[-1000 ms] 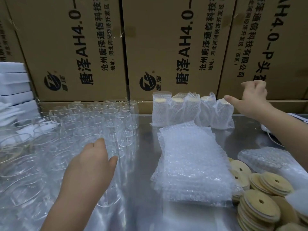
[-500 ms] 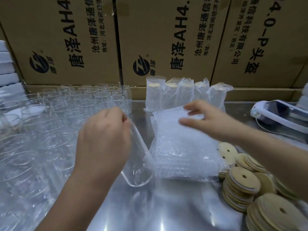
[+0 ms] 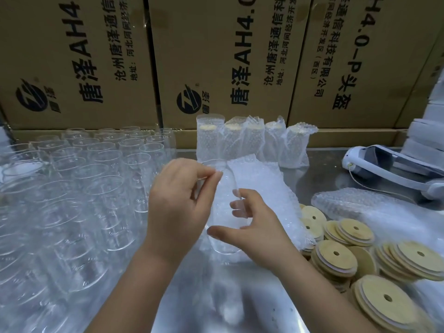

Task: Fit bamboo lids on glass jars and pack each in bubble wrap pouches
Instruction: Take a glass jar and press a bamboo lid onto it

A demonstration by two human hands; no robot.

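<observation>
Stock of clear, lidless glass jars stands packed close together on the left of the steel table. Left hand pinches the rim of one clear glass jar between thumb and fingertips. That jar is held off the table, tilted with its mouth away from the person, in front of the stack of flat bubble wrap pouches. Right hand takes the jar's side, fingers curled on the wall and thumb reaching under near the base. No lid is fitted. Round bamboo lids with centre holes lie heaped at right.

Assessment: the jar is rigid, smooth, probably slippery, and breakable. A rim pinch alone looks insecure, so the body wall is the better hold while a lid is pressed on squarely.
</observation>
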